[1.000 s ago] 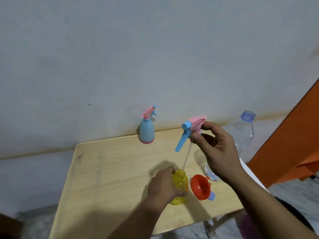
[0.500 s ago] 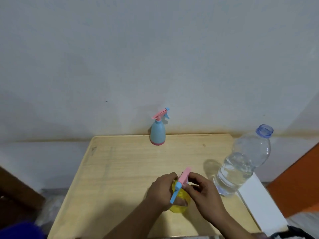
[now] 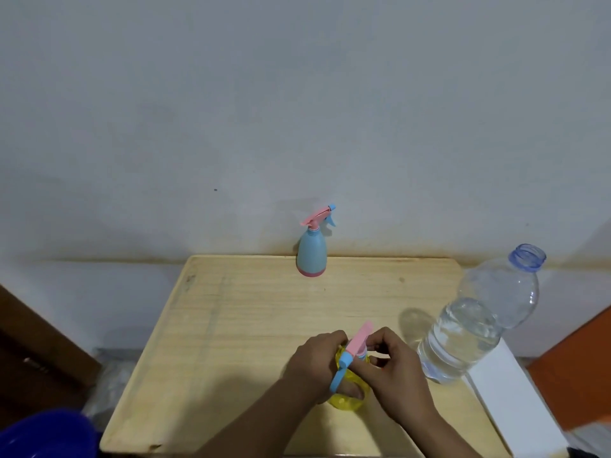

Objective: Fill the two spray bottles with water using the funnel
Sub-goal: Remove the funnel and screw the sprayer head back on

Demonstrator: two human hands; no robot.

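A yellow spray bottle [image 3: 347, 399] stands near the front of the wooden table [image 3: 251, 312]. My left hand [image 3: 314, 361] grips its body. My right hand [image 3: 393, 365] pinches the pink and blue spray head [image 3: 353, 350], which sits on the yellow bottle's neck. A blue spray bottle [image 3: 311, 251] with its pink head on stands at the table's far edge by the wall. A large clear water bottle [image 3: 479, 322], uncapped and partly full, stands at the right edge. The funnel is hidden behind my right hand.
A white box [image 3: 509, 401] lies at the table's right side beside the water bottle. A blue bucket rim [image 3: 46, 434] shows at the lower left, a brown panel [image 3: 39, 345] at the left, and an orange surface [image 3: 582, 352] at the right.
One second ago my right hand held the spray head lifted with its tube above the yellow bottle; it came down onto the neck. The camera view shifted and the orange funnel went out of sight.
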